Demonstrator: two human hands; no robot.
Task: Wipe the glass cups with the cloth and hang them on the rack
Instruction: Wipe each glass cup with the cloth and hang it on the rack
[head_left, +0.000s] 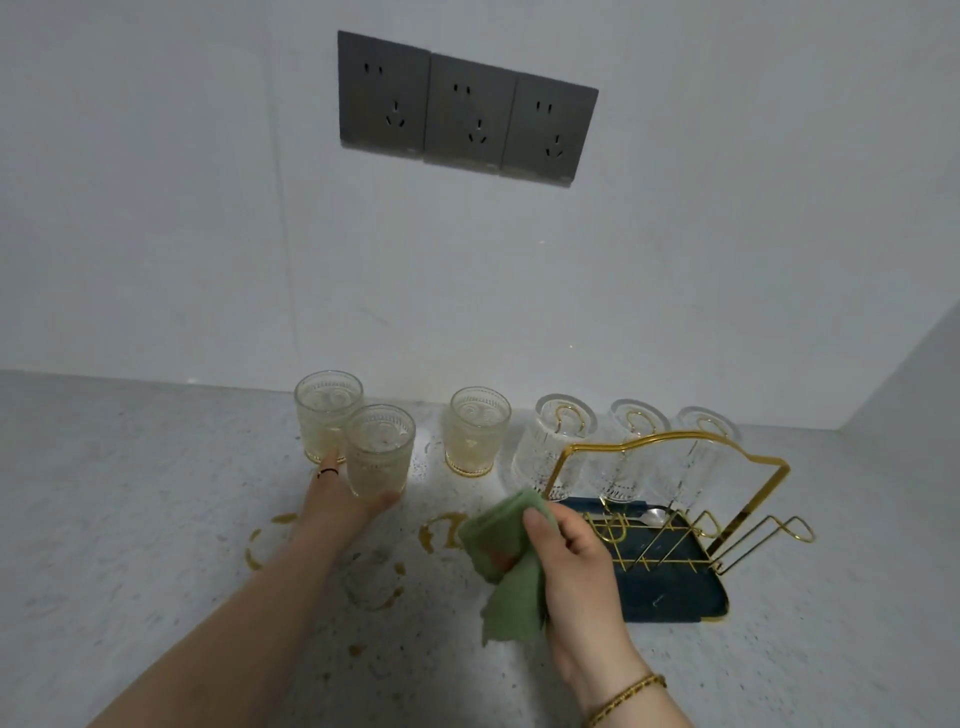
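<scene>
My left hand (337, 499) grips an upright patterned glass cup (379, 449) from below, just above the counter. Behind it a second cup (324, 413) stands by the wall, and a third cup (477, 430) stands further right. My right hand (563, 545) holds a bunched green cloth (506, 561) beside the rack. The gold wire rack (675, 499) sits on a dark blue tray (670, 592). Three glasses hang upside down on its far pegs: one at the left (550, 447), one in the middle (626, 452), one at the right (698, 457). The near pegs are bare.
Brownish ring stains (441, 532) and spots mark the speckled grey counter (130, 493) in front of the cups. A spoon (647, 516) lies on the tray. Three grey wall sockets (467, 109) sit above. A side wall closes the corner at the right.
</scene>
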